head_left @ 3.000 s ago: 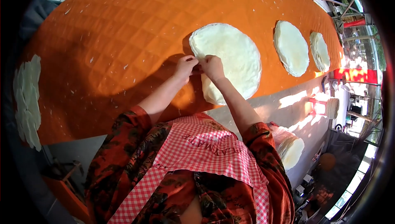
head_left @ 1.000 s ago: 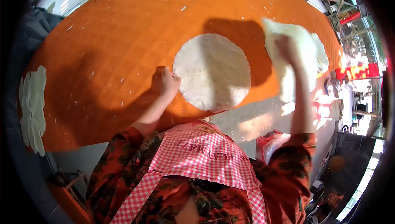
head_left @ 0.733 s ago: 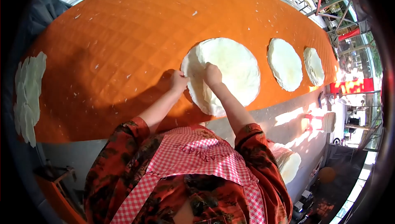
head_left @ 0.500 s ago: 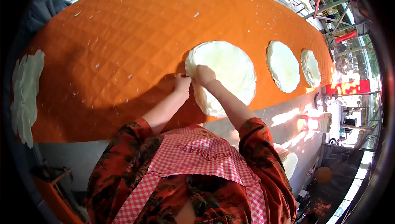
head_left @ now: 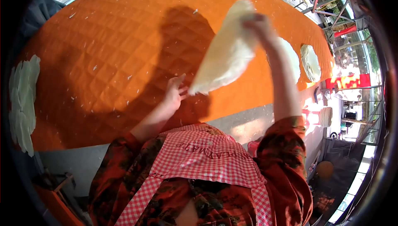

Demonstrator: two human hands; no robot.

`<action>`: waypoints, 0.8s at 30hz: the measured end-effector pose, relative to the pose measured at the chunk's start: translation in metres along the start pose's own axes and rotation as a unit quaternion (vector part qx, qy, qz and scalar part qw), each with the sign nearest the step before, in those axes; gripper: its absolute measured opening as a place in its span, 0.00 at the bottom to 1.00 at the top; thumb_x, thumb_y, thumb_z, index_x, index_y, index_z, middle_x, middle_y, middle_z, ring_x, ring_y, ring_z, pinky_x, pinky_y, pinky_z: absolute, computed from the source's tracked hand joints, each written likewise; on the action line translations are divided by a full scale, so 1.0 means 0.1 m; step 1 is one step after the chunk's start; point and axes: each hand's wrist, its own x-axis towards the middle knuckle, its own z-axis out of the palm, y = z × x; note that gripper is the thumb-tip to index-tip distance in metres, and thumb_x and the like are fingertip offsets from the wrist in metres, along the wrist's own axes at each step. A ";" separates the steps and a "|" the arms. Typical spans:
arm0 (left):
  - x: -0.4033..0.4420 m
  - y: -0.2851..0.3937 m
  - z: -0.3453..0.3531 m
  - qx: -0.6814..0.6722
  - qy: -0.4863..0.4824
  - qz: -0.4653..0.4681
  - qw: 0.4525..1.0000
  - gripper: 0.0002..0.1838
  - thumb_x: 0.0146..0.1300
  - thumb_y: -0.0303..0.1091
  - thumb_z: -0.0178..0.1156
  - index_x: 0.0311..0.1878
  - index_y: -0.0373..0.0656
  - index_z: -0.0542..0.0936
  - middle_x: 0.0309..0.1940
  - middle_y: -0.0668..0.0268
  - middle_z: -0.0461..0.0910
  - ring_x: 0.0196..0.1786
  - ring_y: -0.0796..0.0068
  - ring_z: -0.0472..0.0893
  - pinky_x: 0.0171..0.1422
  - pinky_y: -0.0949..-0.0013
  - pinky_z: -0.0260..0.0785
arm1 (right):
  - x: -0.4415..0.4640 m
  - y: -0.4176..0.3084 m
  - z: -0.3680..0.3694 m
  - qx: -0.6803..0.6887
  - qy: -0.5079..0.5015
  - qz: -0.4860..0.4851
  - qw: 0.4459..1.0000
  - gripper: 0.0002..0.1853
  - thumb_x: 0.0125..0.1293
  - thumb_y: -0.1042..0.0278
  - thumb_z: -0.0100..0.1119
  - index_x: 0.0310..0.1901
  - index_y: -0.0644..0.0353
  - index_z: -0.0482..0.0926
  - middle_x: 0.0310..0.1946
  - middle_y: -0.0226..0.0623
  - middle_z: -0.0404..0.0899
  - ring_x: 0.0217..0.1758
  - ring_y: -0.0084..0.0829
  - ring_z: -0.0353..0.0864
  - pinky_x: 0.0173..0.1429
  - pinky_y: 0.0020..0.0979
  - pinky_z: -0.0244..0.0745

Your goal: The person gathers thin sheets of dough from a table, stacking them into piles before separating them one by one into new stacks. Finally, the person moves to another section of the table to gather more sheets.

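Note:
A pale, round, thin flat piece (head_left: 228, 51), perhaps several sheets together, is raised on edge above the orange quilted cloth (head_left: 124, 39). Its lower rim looks ragged, and I cannot tell its exact kind. My right hand (head_left: 258, 23), blurred by motion, grips it near the upper right edge. Just left of its lower tip, my left hand (head_left: 175, 92) has its fingers spread and holds nothing; whether a fingertip touches the tip is unclear. Behind my right forearm, another pale round (head_left: 292, 60) lies partly hidden on the cloth.
A smaller pale stack (head_left: 311, 63) lies at the right end of the cloth. Overlapping pale pieces (head_left: 23, 101) are at the far left end. White scraps dot the cloth. Metal framework (head_left: 331, 6) stands beyond at the upper right.
The pale round that lay flat is now lifted and tilted, moved up and right in my right hand. My left hand has come away from its edge and its fingers have spread.

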 end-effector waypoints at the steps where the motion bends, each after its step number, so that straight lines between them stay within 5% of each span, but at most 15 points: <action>1: -0.09 0.15 0.03 -0.069 -0.104 -0.046 0.991 0.37 0.58 0.53 0.62 0.66 0.49 0.60 0.59 0.58 0.67 0.59 0.53 0.69 0.56 0.43 0.66 | -0.11 -0.18 -0.22 0.091 -0.008 0.027 0.995 0.15 0.52 0.70 0.61 0.41 0.70 0.78 0.35 0.41 0.81 0.34 0.30 0.82 0.41 0.31 0.77; 3: -0.33 0.50 0.21 -0.195 -0.296 -0.045 0.934 0.40 0.60 0.54 0.60 0.69 0.45 0.57 0.69 0.54 0.58 0.67 0.47 0.63 0.63 0.34 0.60 | -0.23 -0.17 -0.46 0.204 0.008 0.058 0.977 0.16 0.55 0.72 0.60 0.45 0.71 0.77 0.38 0.41 0.81 0.36 0.30 0.82 0.43 0.30 0.78; 6: -0.37 0.85 0.42 -0.238 -0.351 0.073 0.903 0.37 0.62 0.50 0.59 0.69 0.44 0.57 0.68 0.55 0.60 0.67 0.52 0.64 0.64 0.39 0.61 | -0.45 0.26 -0.40 0.273 0.079 0.093 0.954 0.14 0.57 0.78 0.58 0.46 0.72 0.76 0.38 0.42 0.81 0.39 0.33 0.82 0.45 0.32 0.78; 7: -0.35 0.92 0.44 -0.216 -0.323 0.096 0.916 0.32 0.61 0.44 0.60 0.65 0.41 0.63 0.61 0.57 0.70 0.62 0.58 0.71 0.62 0.49 0.67 | -0.48 0.65 -0.34 0.338 0.057 0.104 0.934 0.16 0.57 0.79 0.58 0.49 0.72 0.75 0.40 0.42 0.81 0.41 0.34 0.82 0.48 0.33 0.79; 11: 0.55 0.46 0.07 -0.067 -0.202 0.071 0.974 0.20 0.57 0.33 0.62 0.53 0.38 0.74 0.44 0.62 0.80 0.46 0.66 0.80 0.48 0.62 0.74 | -0.83 2.07 0.38 0.405 0.079 0.232 0.881 0.21 0.55 0.79 0.60 0.51 0.76 0.71 0.46 0.49 0.79 0.45 0.41 0.82 0.49 0.38 0.79; 14: 0.58 0.16 -0.05 0.050 -0.050 0.082 0.994 0.20 0.58 0.31 0.60 0.53 0.36 0.73 0.48 0.58 0.78 0.47 0.64 0.79 0.48 0.58 0.75 | -1.10 3.04 0.77 0.430 0.017 0.399 0.810 0.22 0.57 0.76 0.59 0.53 0.76 0.71 0.45 0.47 0.79 0.47 0.41 0.79 0.50 0.41 0.77; 16: 0.55 0.18 0.05 0.072 0.004 0.104 0.992 0.20 0.57 0.29 0.61 0.53 0.36 0.72 0.47 0.58 0.78 0.47 0.63 0.79 0.47 0.59 0.76 | -1.07 3.43 0.82 0.615 -0.015 0.321 0.720 0.24 0.59 0.73 0.59 0.56 0.75 0.69 0.45 0.47 0.79 0.48 0.40 0.79 0.51 0.39 0.76; 19: 0.47 0.15 0.11 0.077 0.073 0.122 0.987 0.19 0.56 0.28 0.62 0.52 0.36 0.72 0.45 0.58 0.77 0.47 0.63 0.79 0.46 0.59 0.76 | -0.86 2.81 0.59 0.590 -0.027 0.371 0.717 0.25 0.66 0.63 0.52 0.61 0.71 0.67 0.52 0.45 0.76 0.55 0.38 0.76 0.57 0.39 0.73; 24: 0.47 0.11 0.39 0.015 0.091 0.148 0.985 0.17 0.57 0.27 0.61 0.49 0.37 0.72 0.45 0.59 0.77 0.47 0.64 0.79 0.46 0.59 0.76 | -0.33 3.03 0.60 0.348 0.040 0.307 0.885 0.18 0.61 0.69 0.60 0.50 0.71 0.74 0.47 0.47 0.78 0.44 0.36 0.80 0.49 0.37 0.76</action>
